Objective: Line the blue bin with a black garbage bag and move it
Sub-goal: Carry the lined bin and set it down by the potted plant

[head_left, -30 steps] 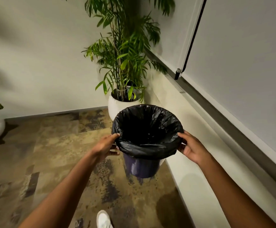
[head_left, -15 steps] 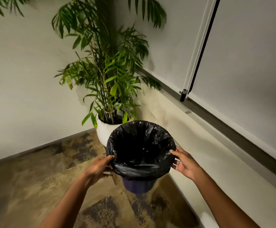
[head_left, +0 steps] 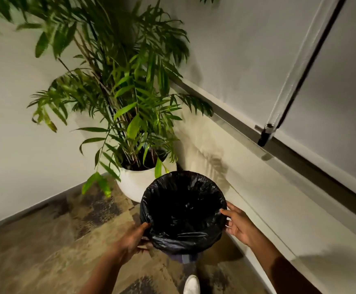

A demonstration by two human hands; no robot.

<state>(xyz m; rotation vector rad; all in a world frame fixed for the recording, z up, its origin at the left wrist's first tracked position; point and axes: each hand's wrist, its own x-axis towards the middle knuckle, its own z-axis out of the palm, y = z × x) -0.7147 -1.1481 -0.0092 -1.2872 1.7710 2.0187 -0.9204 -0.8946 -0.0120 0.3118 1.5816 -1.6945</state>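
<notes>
**Black-lined bin held at the rim, now close to the planter**

Both hands are on the bin. Left hand (head_left: 133, 240) grips the near-left rim, thumb tip hooked over the bag edge, fingers wrapped under the overhang. Right hand (head_left: 237, 224) sits on the right side with fingers spread loosely against the bag's folded skirt; looks more like a steadying touch than a full clamp, and I cannot tell how firm the contact is.

Black garbage bag (head_left: 183, 209) lines the whole mouth, folded down over the rim all round, with the crinkled skirt hanging lowest at the near side. Blue bin (head_left: 184, 257) shows only as a small dark-blue sliver under that skirt. Whether its base touches the floor I cannot tell; the bottom is hidden by the bag.

Versus half a second ago: the bin sits lower in frame and tighter to the white planter (head_left: 136, 183), their edges now overlapping in view. Less blue wall is exposed than before. The head view has tipped down and closed in, so the palm plant (head_left: 117, 98) fills more of the frame. Hand placement on the rim is essentially unchanged.

Surroundings: patterned brown carpet (head_left: 45, 251) underfoot, pale ledge (head_left: 289, 219) along the right, white shoe (head_left: 191, 284) just below the bin.
</notes>
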